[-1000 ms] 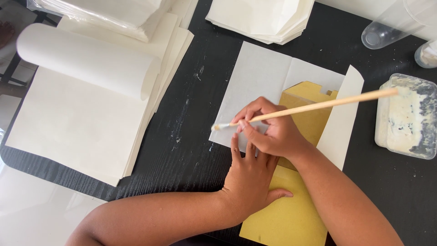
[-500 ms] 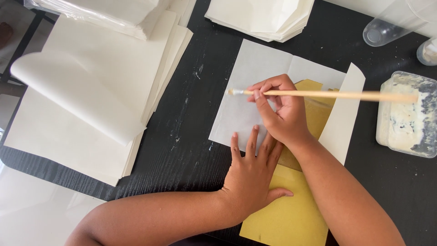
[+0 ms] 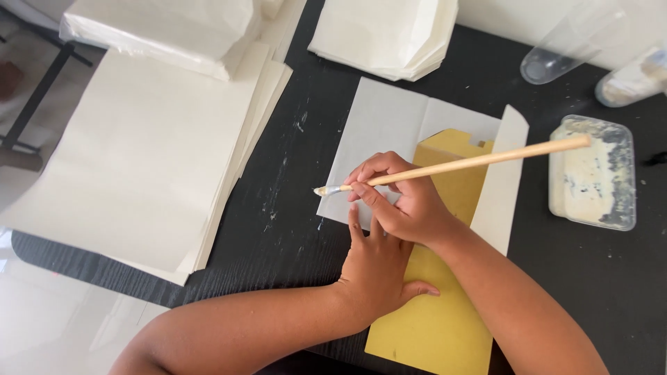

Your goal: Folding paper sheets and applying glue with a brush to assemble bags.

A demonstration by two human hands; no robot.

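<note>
My right hand [image 3: 399, 198] grips a wooden-handled brush [image 3: 479, 161], its wet tip at the left edge of a white paper sheet [image 3: 389, 125]. That sheet lies on the black table [image 3: 278, 229], its right flap folded up over a yellow card template [image 3: 445, 326]. My left hand [image 3: 379, 267] lies flat, fingers spread, pressing on the yellow card and the sheet just below my right hand.
A plastic tray of white paste [image 3: 590, 173] sits at the right. A clear cup [image 3: 556, 59] and a jar [image 3: 632, 80] lie behind it. A stack of cream sheets [image 3: 139, 153] fills the left, with folded paper piles [image 3: 385, 35] at the back.
The brush tip has swung from higher on the sheet back down to its left edge. The curled top sheet of the left stack has settled flat.
</note>
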